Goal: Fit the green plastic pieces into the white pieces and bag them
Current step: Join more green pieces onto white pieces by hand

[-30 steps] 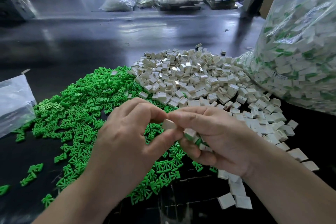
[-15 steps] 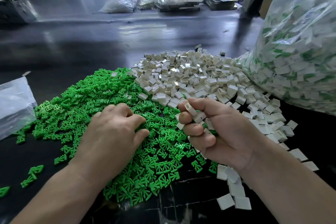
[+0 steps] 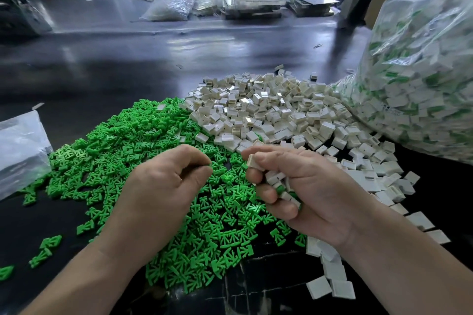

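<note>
A wide heap of small green plastic pieces [image 3: 133, 151] covers the dark table in front of me. Behind it lies a heap of white housings [image 3: 268, 115]. My left hand [image 3: 163, 186] hovers over the green heap, thumb and forefinger pinched together on what looks like a green piece [image 3: 210, 162]. My right hand [image 3: 314, 186] pinches one white housing [image 3: 252, 161] at thumb and forefinger. Its curled lower fingers grip several more white pieces [image 3: 277, 181], some showing green. The two hands are a short gap apart.
A large clear bag [image 3: 422, 71] full of white-and-green pieces stands at the right. A smaller clear bag [image 3: 20, 146] lies at the left edge. Loose white housings [image 3: 330, 286] trail toward the table's near edge. More bags and trays [image 3: 250, 2] sit far back.
My left hand has lifted off the green heap and moved right toward my right hand, fingertips now pinched. My right hand has tilted, bringing one white housing to its fingertips.
</note>
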A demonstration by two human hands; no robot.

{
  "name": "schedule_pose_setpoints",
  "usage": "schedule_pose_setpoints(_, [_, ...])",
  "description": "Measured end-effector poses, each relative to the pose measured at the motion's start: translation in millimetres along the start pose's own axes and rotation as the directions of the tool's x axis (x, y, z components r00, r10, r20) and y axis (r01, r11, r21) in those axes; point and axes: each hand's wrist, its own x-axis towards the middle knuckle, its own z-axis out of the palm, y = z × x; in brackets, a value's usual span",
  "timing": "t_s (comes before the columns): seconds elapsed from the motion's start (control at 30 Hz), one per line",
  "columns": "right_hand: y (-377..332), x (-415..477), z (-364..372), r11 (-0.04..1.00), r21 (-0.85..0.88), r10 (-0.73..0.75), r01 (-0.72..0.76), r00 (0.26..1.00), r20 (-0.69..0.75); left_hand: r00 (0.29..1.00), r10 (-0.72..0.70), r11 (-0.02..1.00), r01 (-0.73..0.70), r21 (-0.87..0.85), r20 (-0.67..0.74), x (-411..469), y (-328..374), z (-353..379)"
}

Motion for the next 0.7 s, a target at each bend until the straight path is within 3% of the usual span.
schedule_pose_setpoints(0.1, [2.0, -2.4, 3.4, 0.996, -0.088, -0.01, 0.01, 1.0, 0.01, 0.979, -0.169, 0.84, 0.204, -0.502, 0.115, -0.7, 5.0, -1.7])
schedule_pose_setpoints(0.2, [2.8, -5.7, 9.0, 0.982, -0.185, -0.031, 0.036, 0.999, 0.029, 0.964, -0.169, 0.658, 0.265, -0.704, 0.205, -0.8, 9.9, -0.9])
schedule_pose_setpoints(0.33, [2.5, -8.0, 13.1, 0.957, -0.282, -0.063, 0.07, 0.997, 0.034, 0.972, -0.136, 0.595, 0.236, -0.768, 0.194, -3.9, 14.1, 1.2])
schedule_pose_setpoints(0.7, [6.0, -8.9, 11.2, 0.906, -0.375, -0.172, 0.194, 0.981, 0.093, 0.994, -0.084, 0.733, 0.113, -0.67, 0.076, -9.1, 20.7, 0.3])
